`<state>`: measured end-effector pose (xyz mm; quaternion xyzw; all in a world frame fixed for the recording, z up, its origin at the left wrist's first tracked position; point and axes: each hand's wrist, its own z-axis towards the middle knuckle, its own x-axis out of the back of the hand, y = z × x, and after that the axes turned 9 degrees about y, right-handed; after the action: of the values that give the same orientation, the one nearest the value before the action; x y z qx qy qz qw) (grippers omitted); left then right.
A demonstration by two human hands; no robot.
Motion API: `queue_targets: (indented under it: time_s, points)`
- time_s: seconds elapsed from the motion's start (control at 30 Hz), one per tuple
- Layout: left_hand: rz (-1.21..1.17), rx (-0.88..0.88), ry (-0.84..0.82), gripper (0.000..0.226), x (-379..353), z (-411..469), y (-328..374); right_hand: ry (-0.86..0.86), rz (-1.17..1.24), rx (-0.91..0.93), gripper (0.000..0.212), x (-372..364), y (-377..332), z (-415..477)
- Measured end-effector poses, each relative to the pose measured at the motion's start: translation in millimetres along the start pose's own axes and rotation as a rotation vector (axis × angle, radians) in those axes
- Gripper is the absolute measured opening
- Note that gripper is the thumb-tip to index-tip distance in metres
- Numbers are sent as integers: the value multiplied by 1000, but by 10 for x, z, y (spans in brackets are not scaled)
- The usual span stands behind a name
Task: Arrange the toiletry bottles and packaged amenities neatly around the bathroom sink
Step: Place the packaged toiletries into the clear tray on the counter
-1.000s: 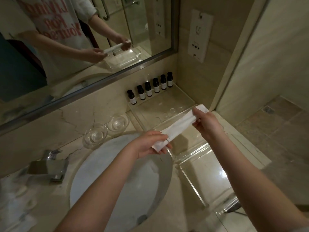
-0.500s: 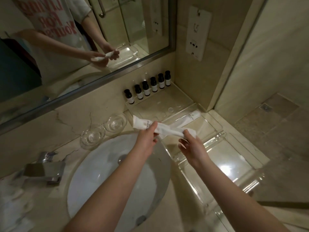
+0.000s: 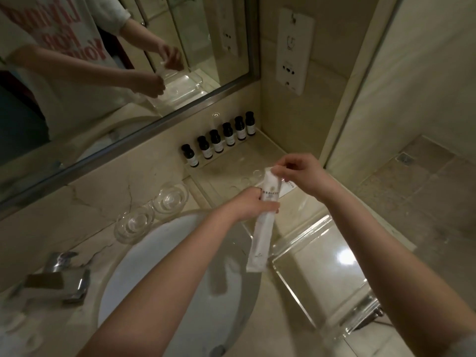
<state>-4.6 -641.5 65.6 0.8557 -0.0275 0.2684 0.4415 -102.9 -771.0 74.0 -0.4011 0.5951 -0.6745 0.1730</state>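
A long white amenity packet [image 3: 260, 235] hangs nearly upright between both hands, above the right rim of the sink [image 3: 180, 284]. My left hand [image 3: 251, 203] grips its middle, and my right hand [image 3: 300, 173] pinches its top end. Another white packet [image 3: 289, 188] lies on the clear tray behind, mostly hidden by my right hand. Several small dark bottles [image 3: 219, 141] with white labels stand in a row against the wall under the mirror.
Two upturned clear glasses [image 3: 171, 197] [image 3: 135, 222] stand left of the hands by the basin. A clear acrylic tray [image 3: 324, 276] sits on the counter to the right. The chrome faucet [image 3: 58, 279] is at the left. A socket panel [image 3: 293, 50] is on the wall.
The packet has swung from lying crosswise to hanging nearly upright. My right hand moved up from its lower end to its top; my left hand now holds the middle.
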Motion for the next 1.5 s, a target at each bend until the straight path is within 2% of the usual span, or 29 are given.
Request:
queue_targets:
  time_s: [0.07, 0.23, 0.33, 0.47, 0.6, 0.67, 0.77, 0.83, 0.93, 1.03, 1.27, 1.5]
  points:
    - [33, -12, 77, 24, -93, 120, -61, 143, 9, -63, 19, 93, 182, 89]
    - [191, -27, 142, 28, -330, 327, -368, 376, 32, -298, 21, 359, 718, 283]
    - [317, -9, 204, 34, -443, 431, -517, 486, -64, -409, 15, 338, 1030, 329]
    - [658, -95, 260, 32, -515, 533, -632, 526, -314, -442, 15, 119, 1276, 263]
    - [871, -192, 326, 26, -557, 561, -724, 447, -568, -357, 30, -6, 1358, 128]
    - [911, -233, 377, 26, -561, 554, -766, 398, -733, -229, 38, -41, 1380, 44]
    - [959, -317, 394, 35, -594, 526, -845, 387, -922, -4, 41, -63, 1417, -75]
    - [973, -304, 395, 46, -616, 487, -878, 297, -985, 67, 43, -77, 1432, -92]
    - [869, -235, 377, 64, -607, 483, -856, 174, -931, 39, 37, -102, 1385, -20]
    - [864, -158, 332, 59, -598, 535, -886, 143, -910, 15, 31, -111, 1343, 62]
    - [967, -158, 386, 55, -657, 569, -973, 111, -957, 40, 35, -147, 1337, 100]
    - [802, -187, 423, 51, -541, 427, -818, 135, -1004, 57, 50, -198, 1070, -1]
